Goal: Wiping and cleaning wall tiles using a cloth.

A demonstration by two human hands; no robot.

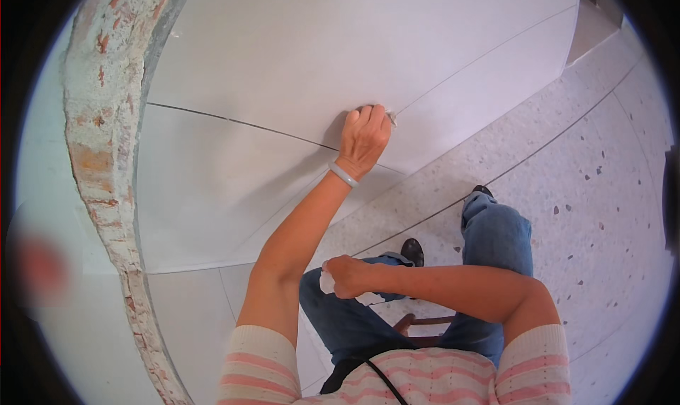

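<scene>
My left hand (365, 134), with a pale bangle (343, 175) on its wrist, presses curled fingers to a white wall tile (297, 65). A crumpled greyish-white wad (392, 118) pokes out beside those fingers; its material is unclear and most of it is hidden. The hand lies where thin tile joints meet: a dark joint (239, 122) runs off to the left, a fainter one (478, 61) to the upper right. Above my left thigh (340, 320), my right hand (348, 277) is closed around a white cloth or tissue (327, 283), which shows on both sides of the fist.
Rough masonry with exposed brick and plaster (95, 160) edges the tiles on the left. Speckled terrazzo floor (579, 192) meets the wall along a slanting edge. A wooden stool (425, 330) shows between my legs. At the upper right is a recess (595, 28) beyond the wall's end.
</scene>
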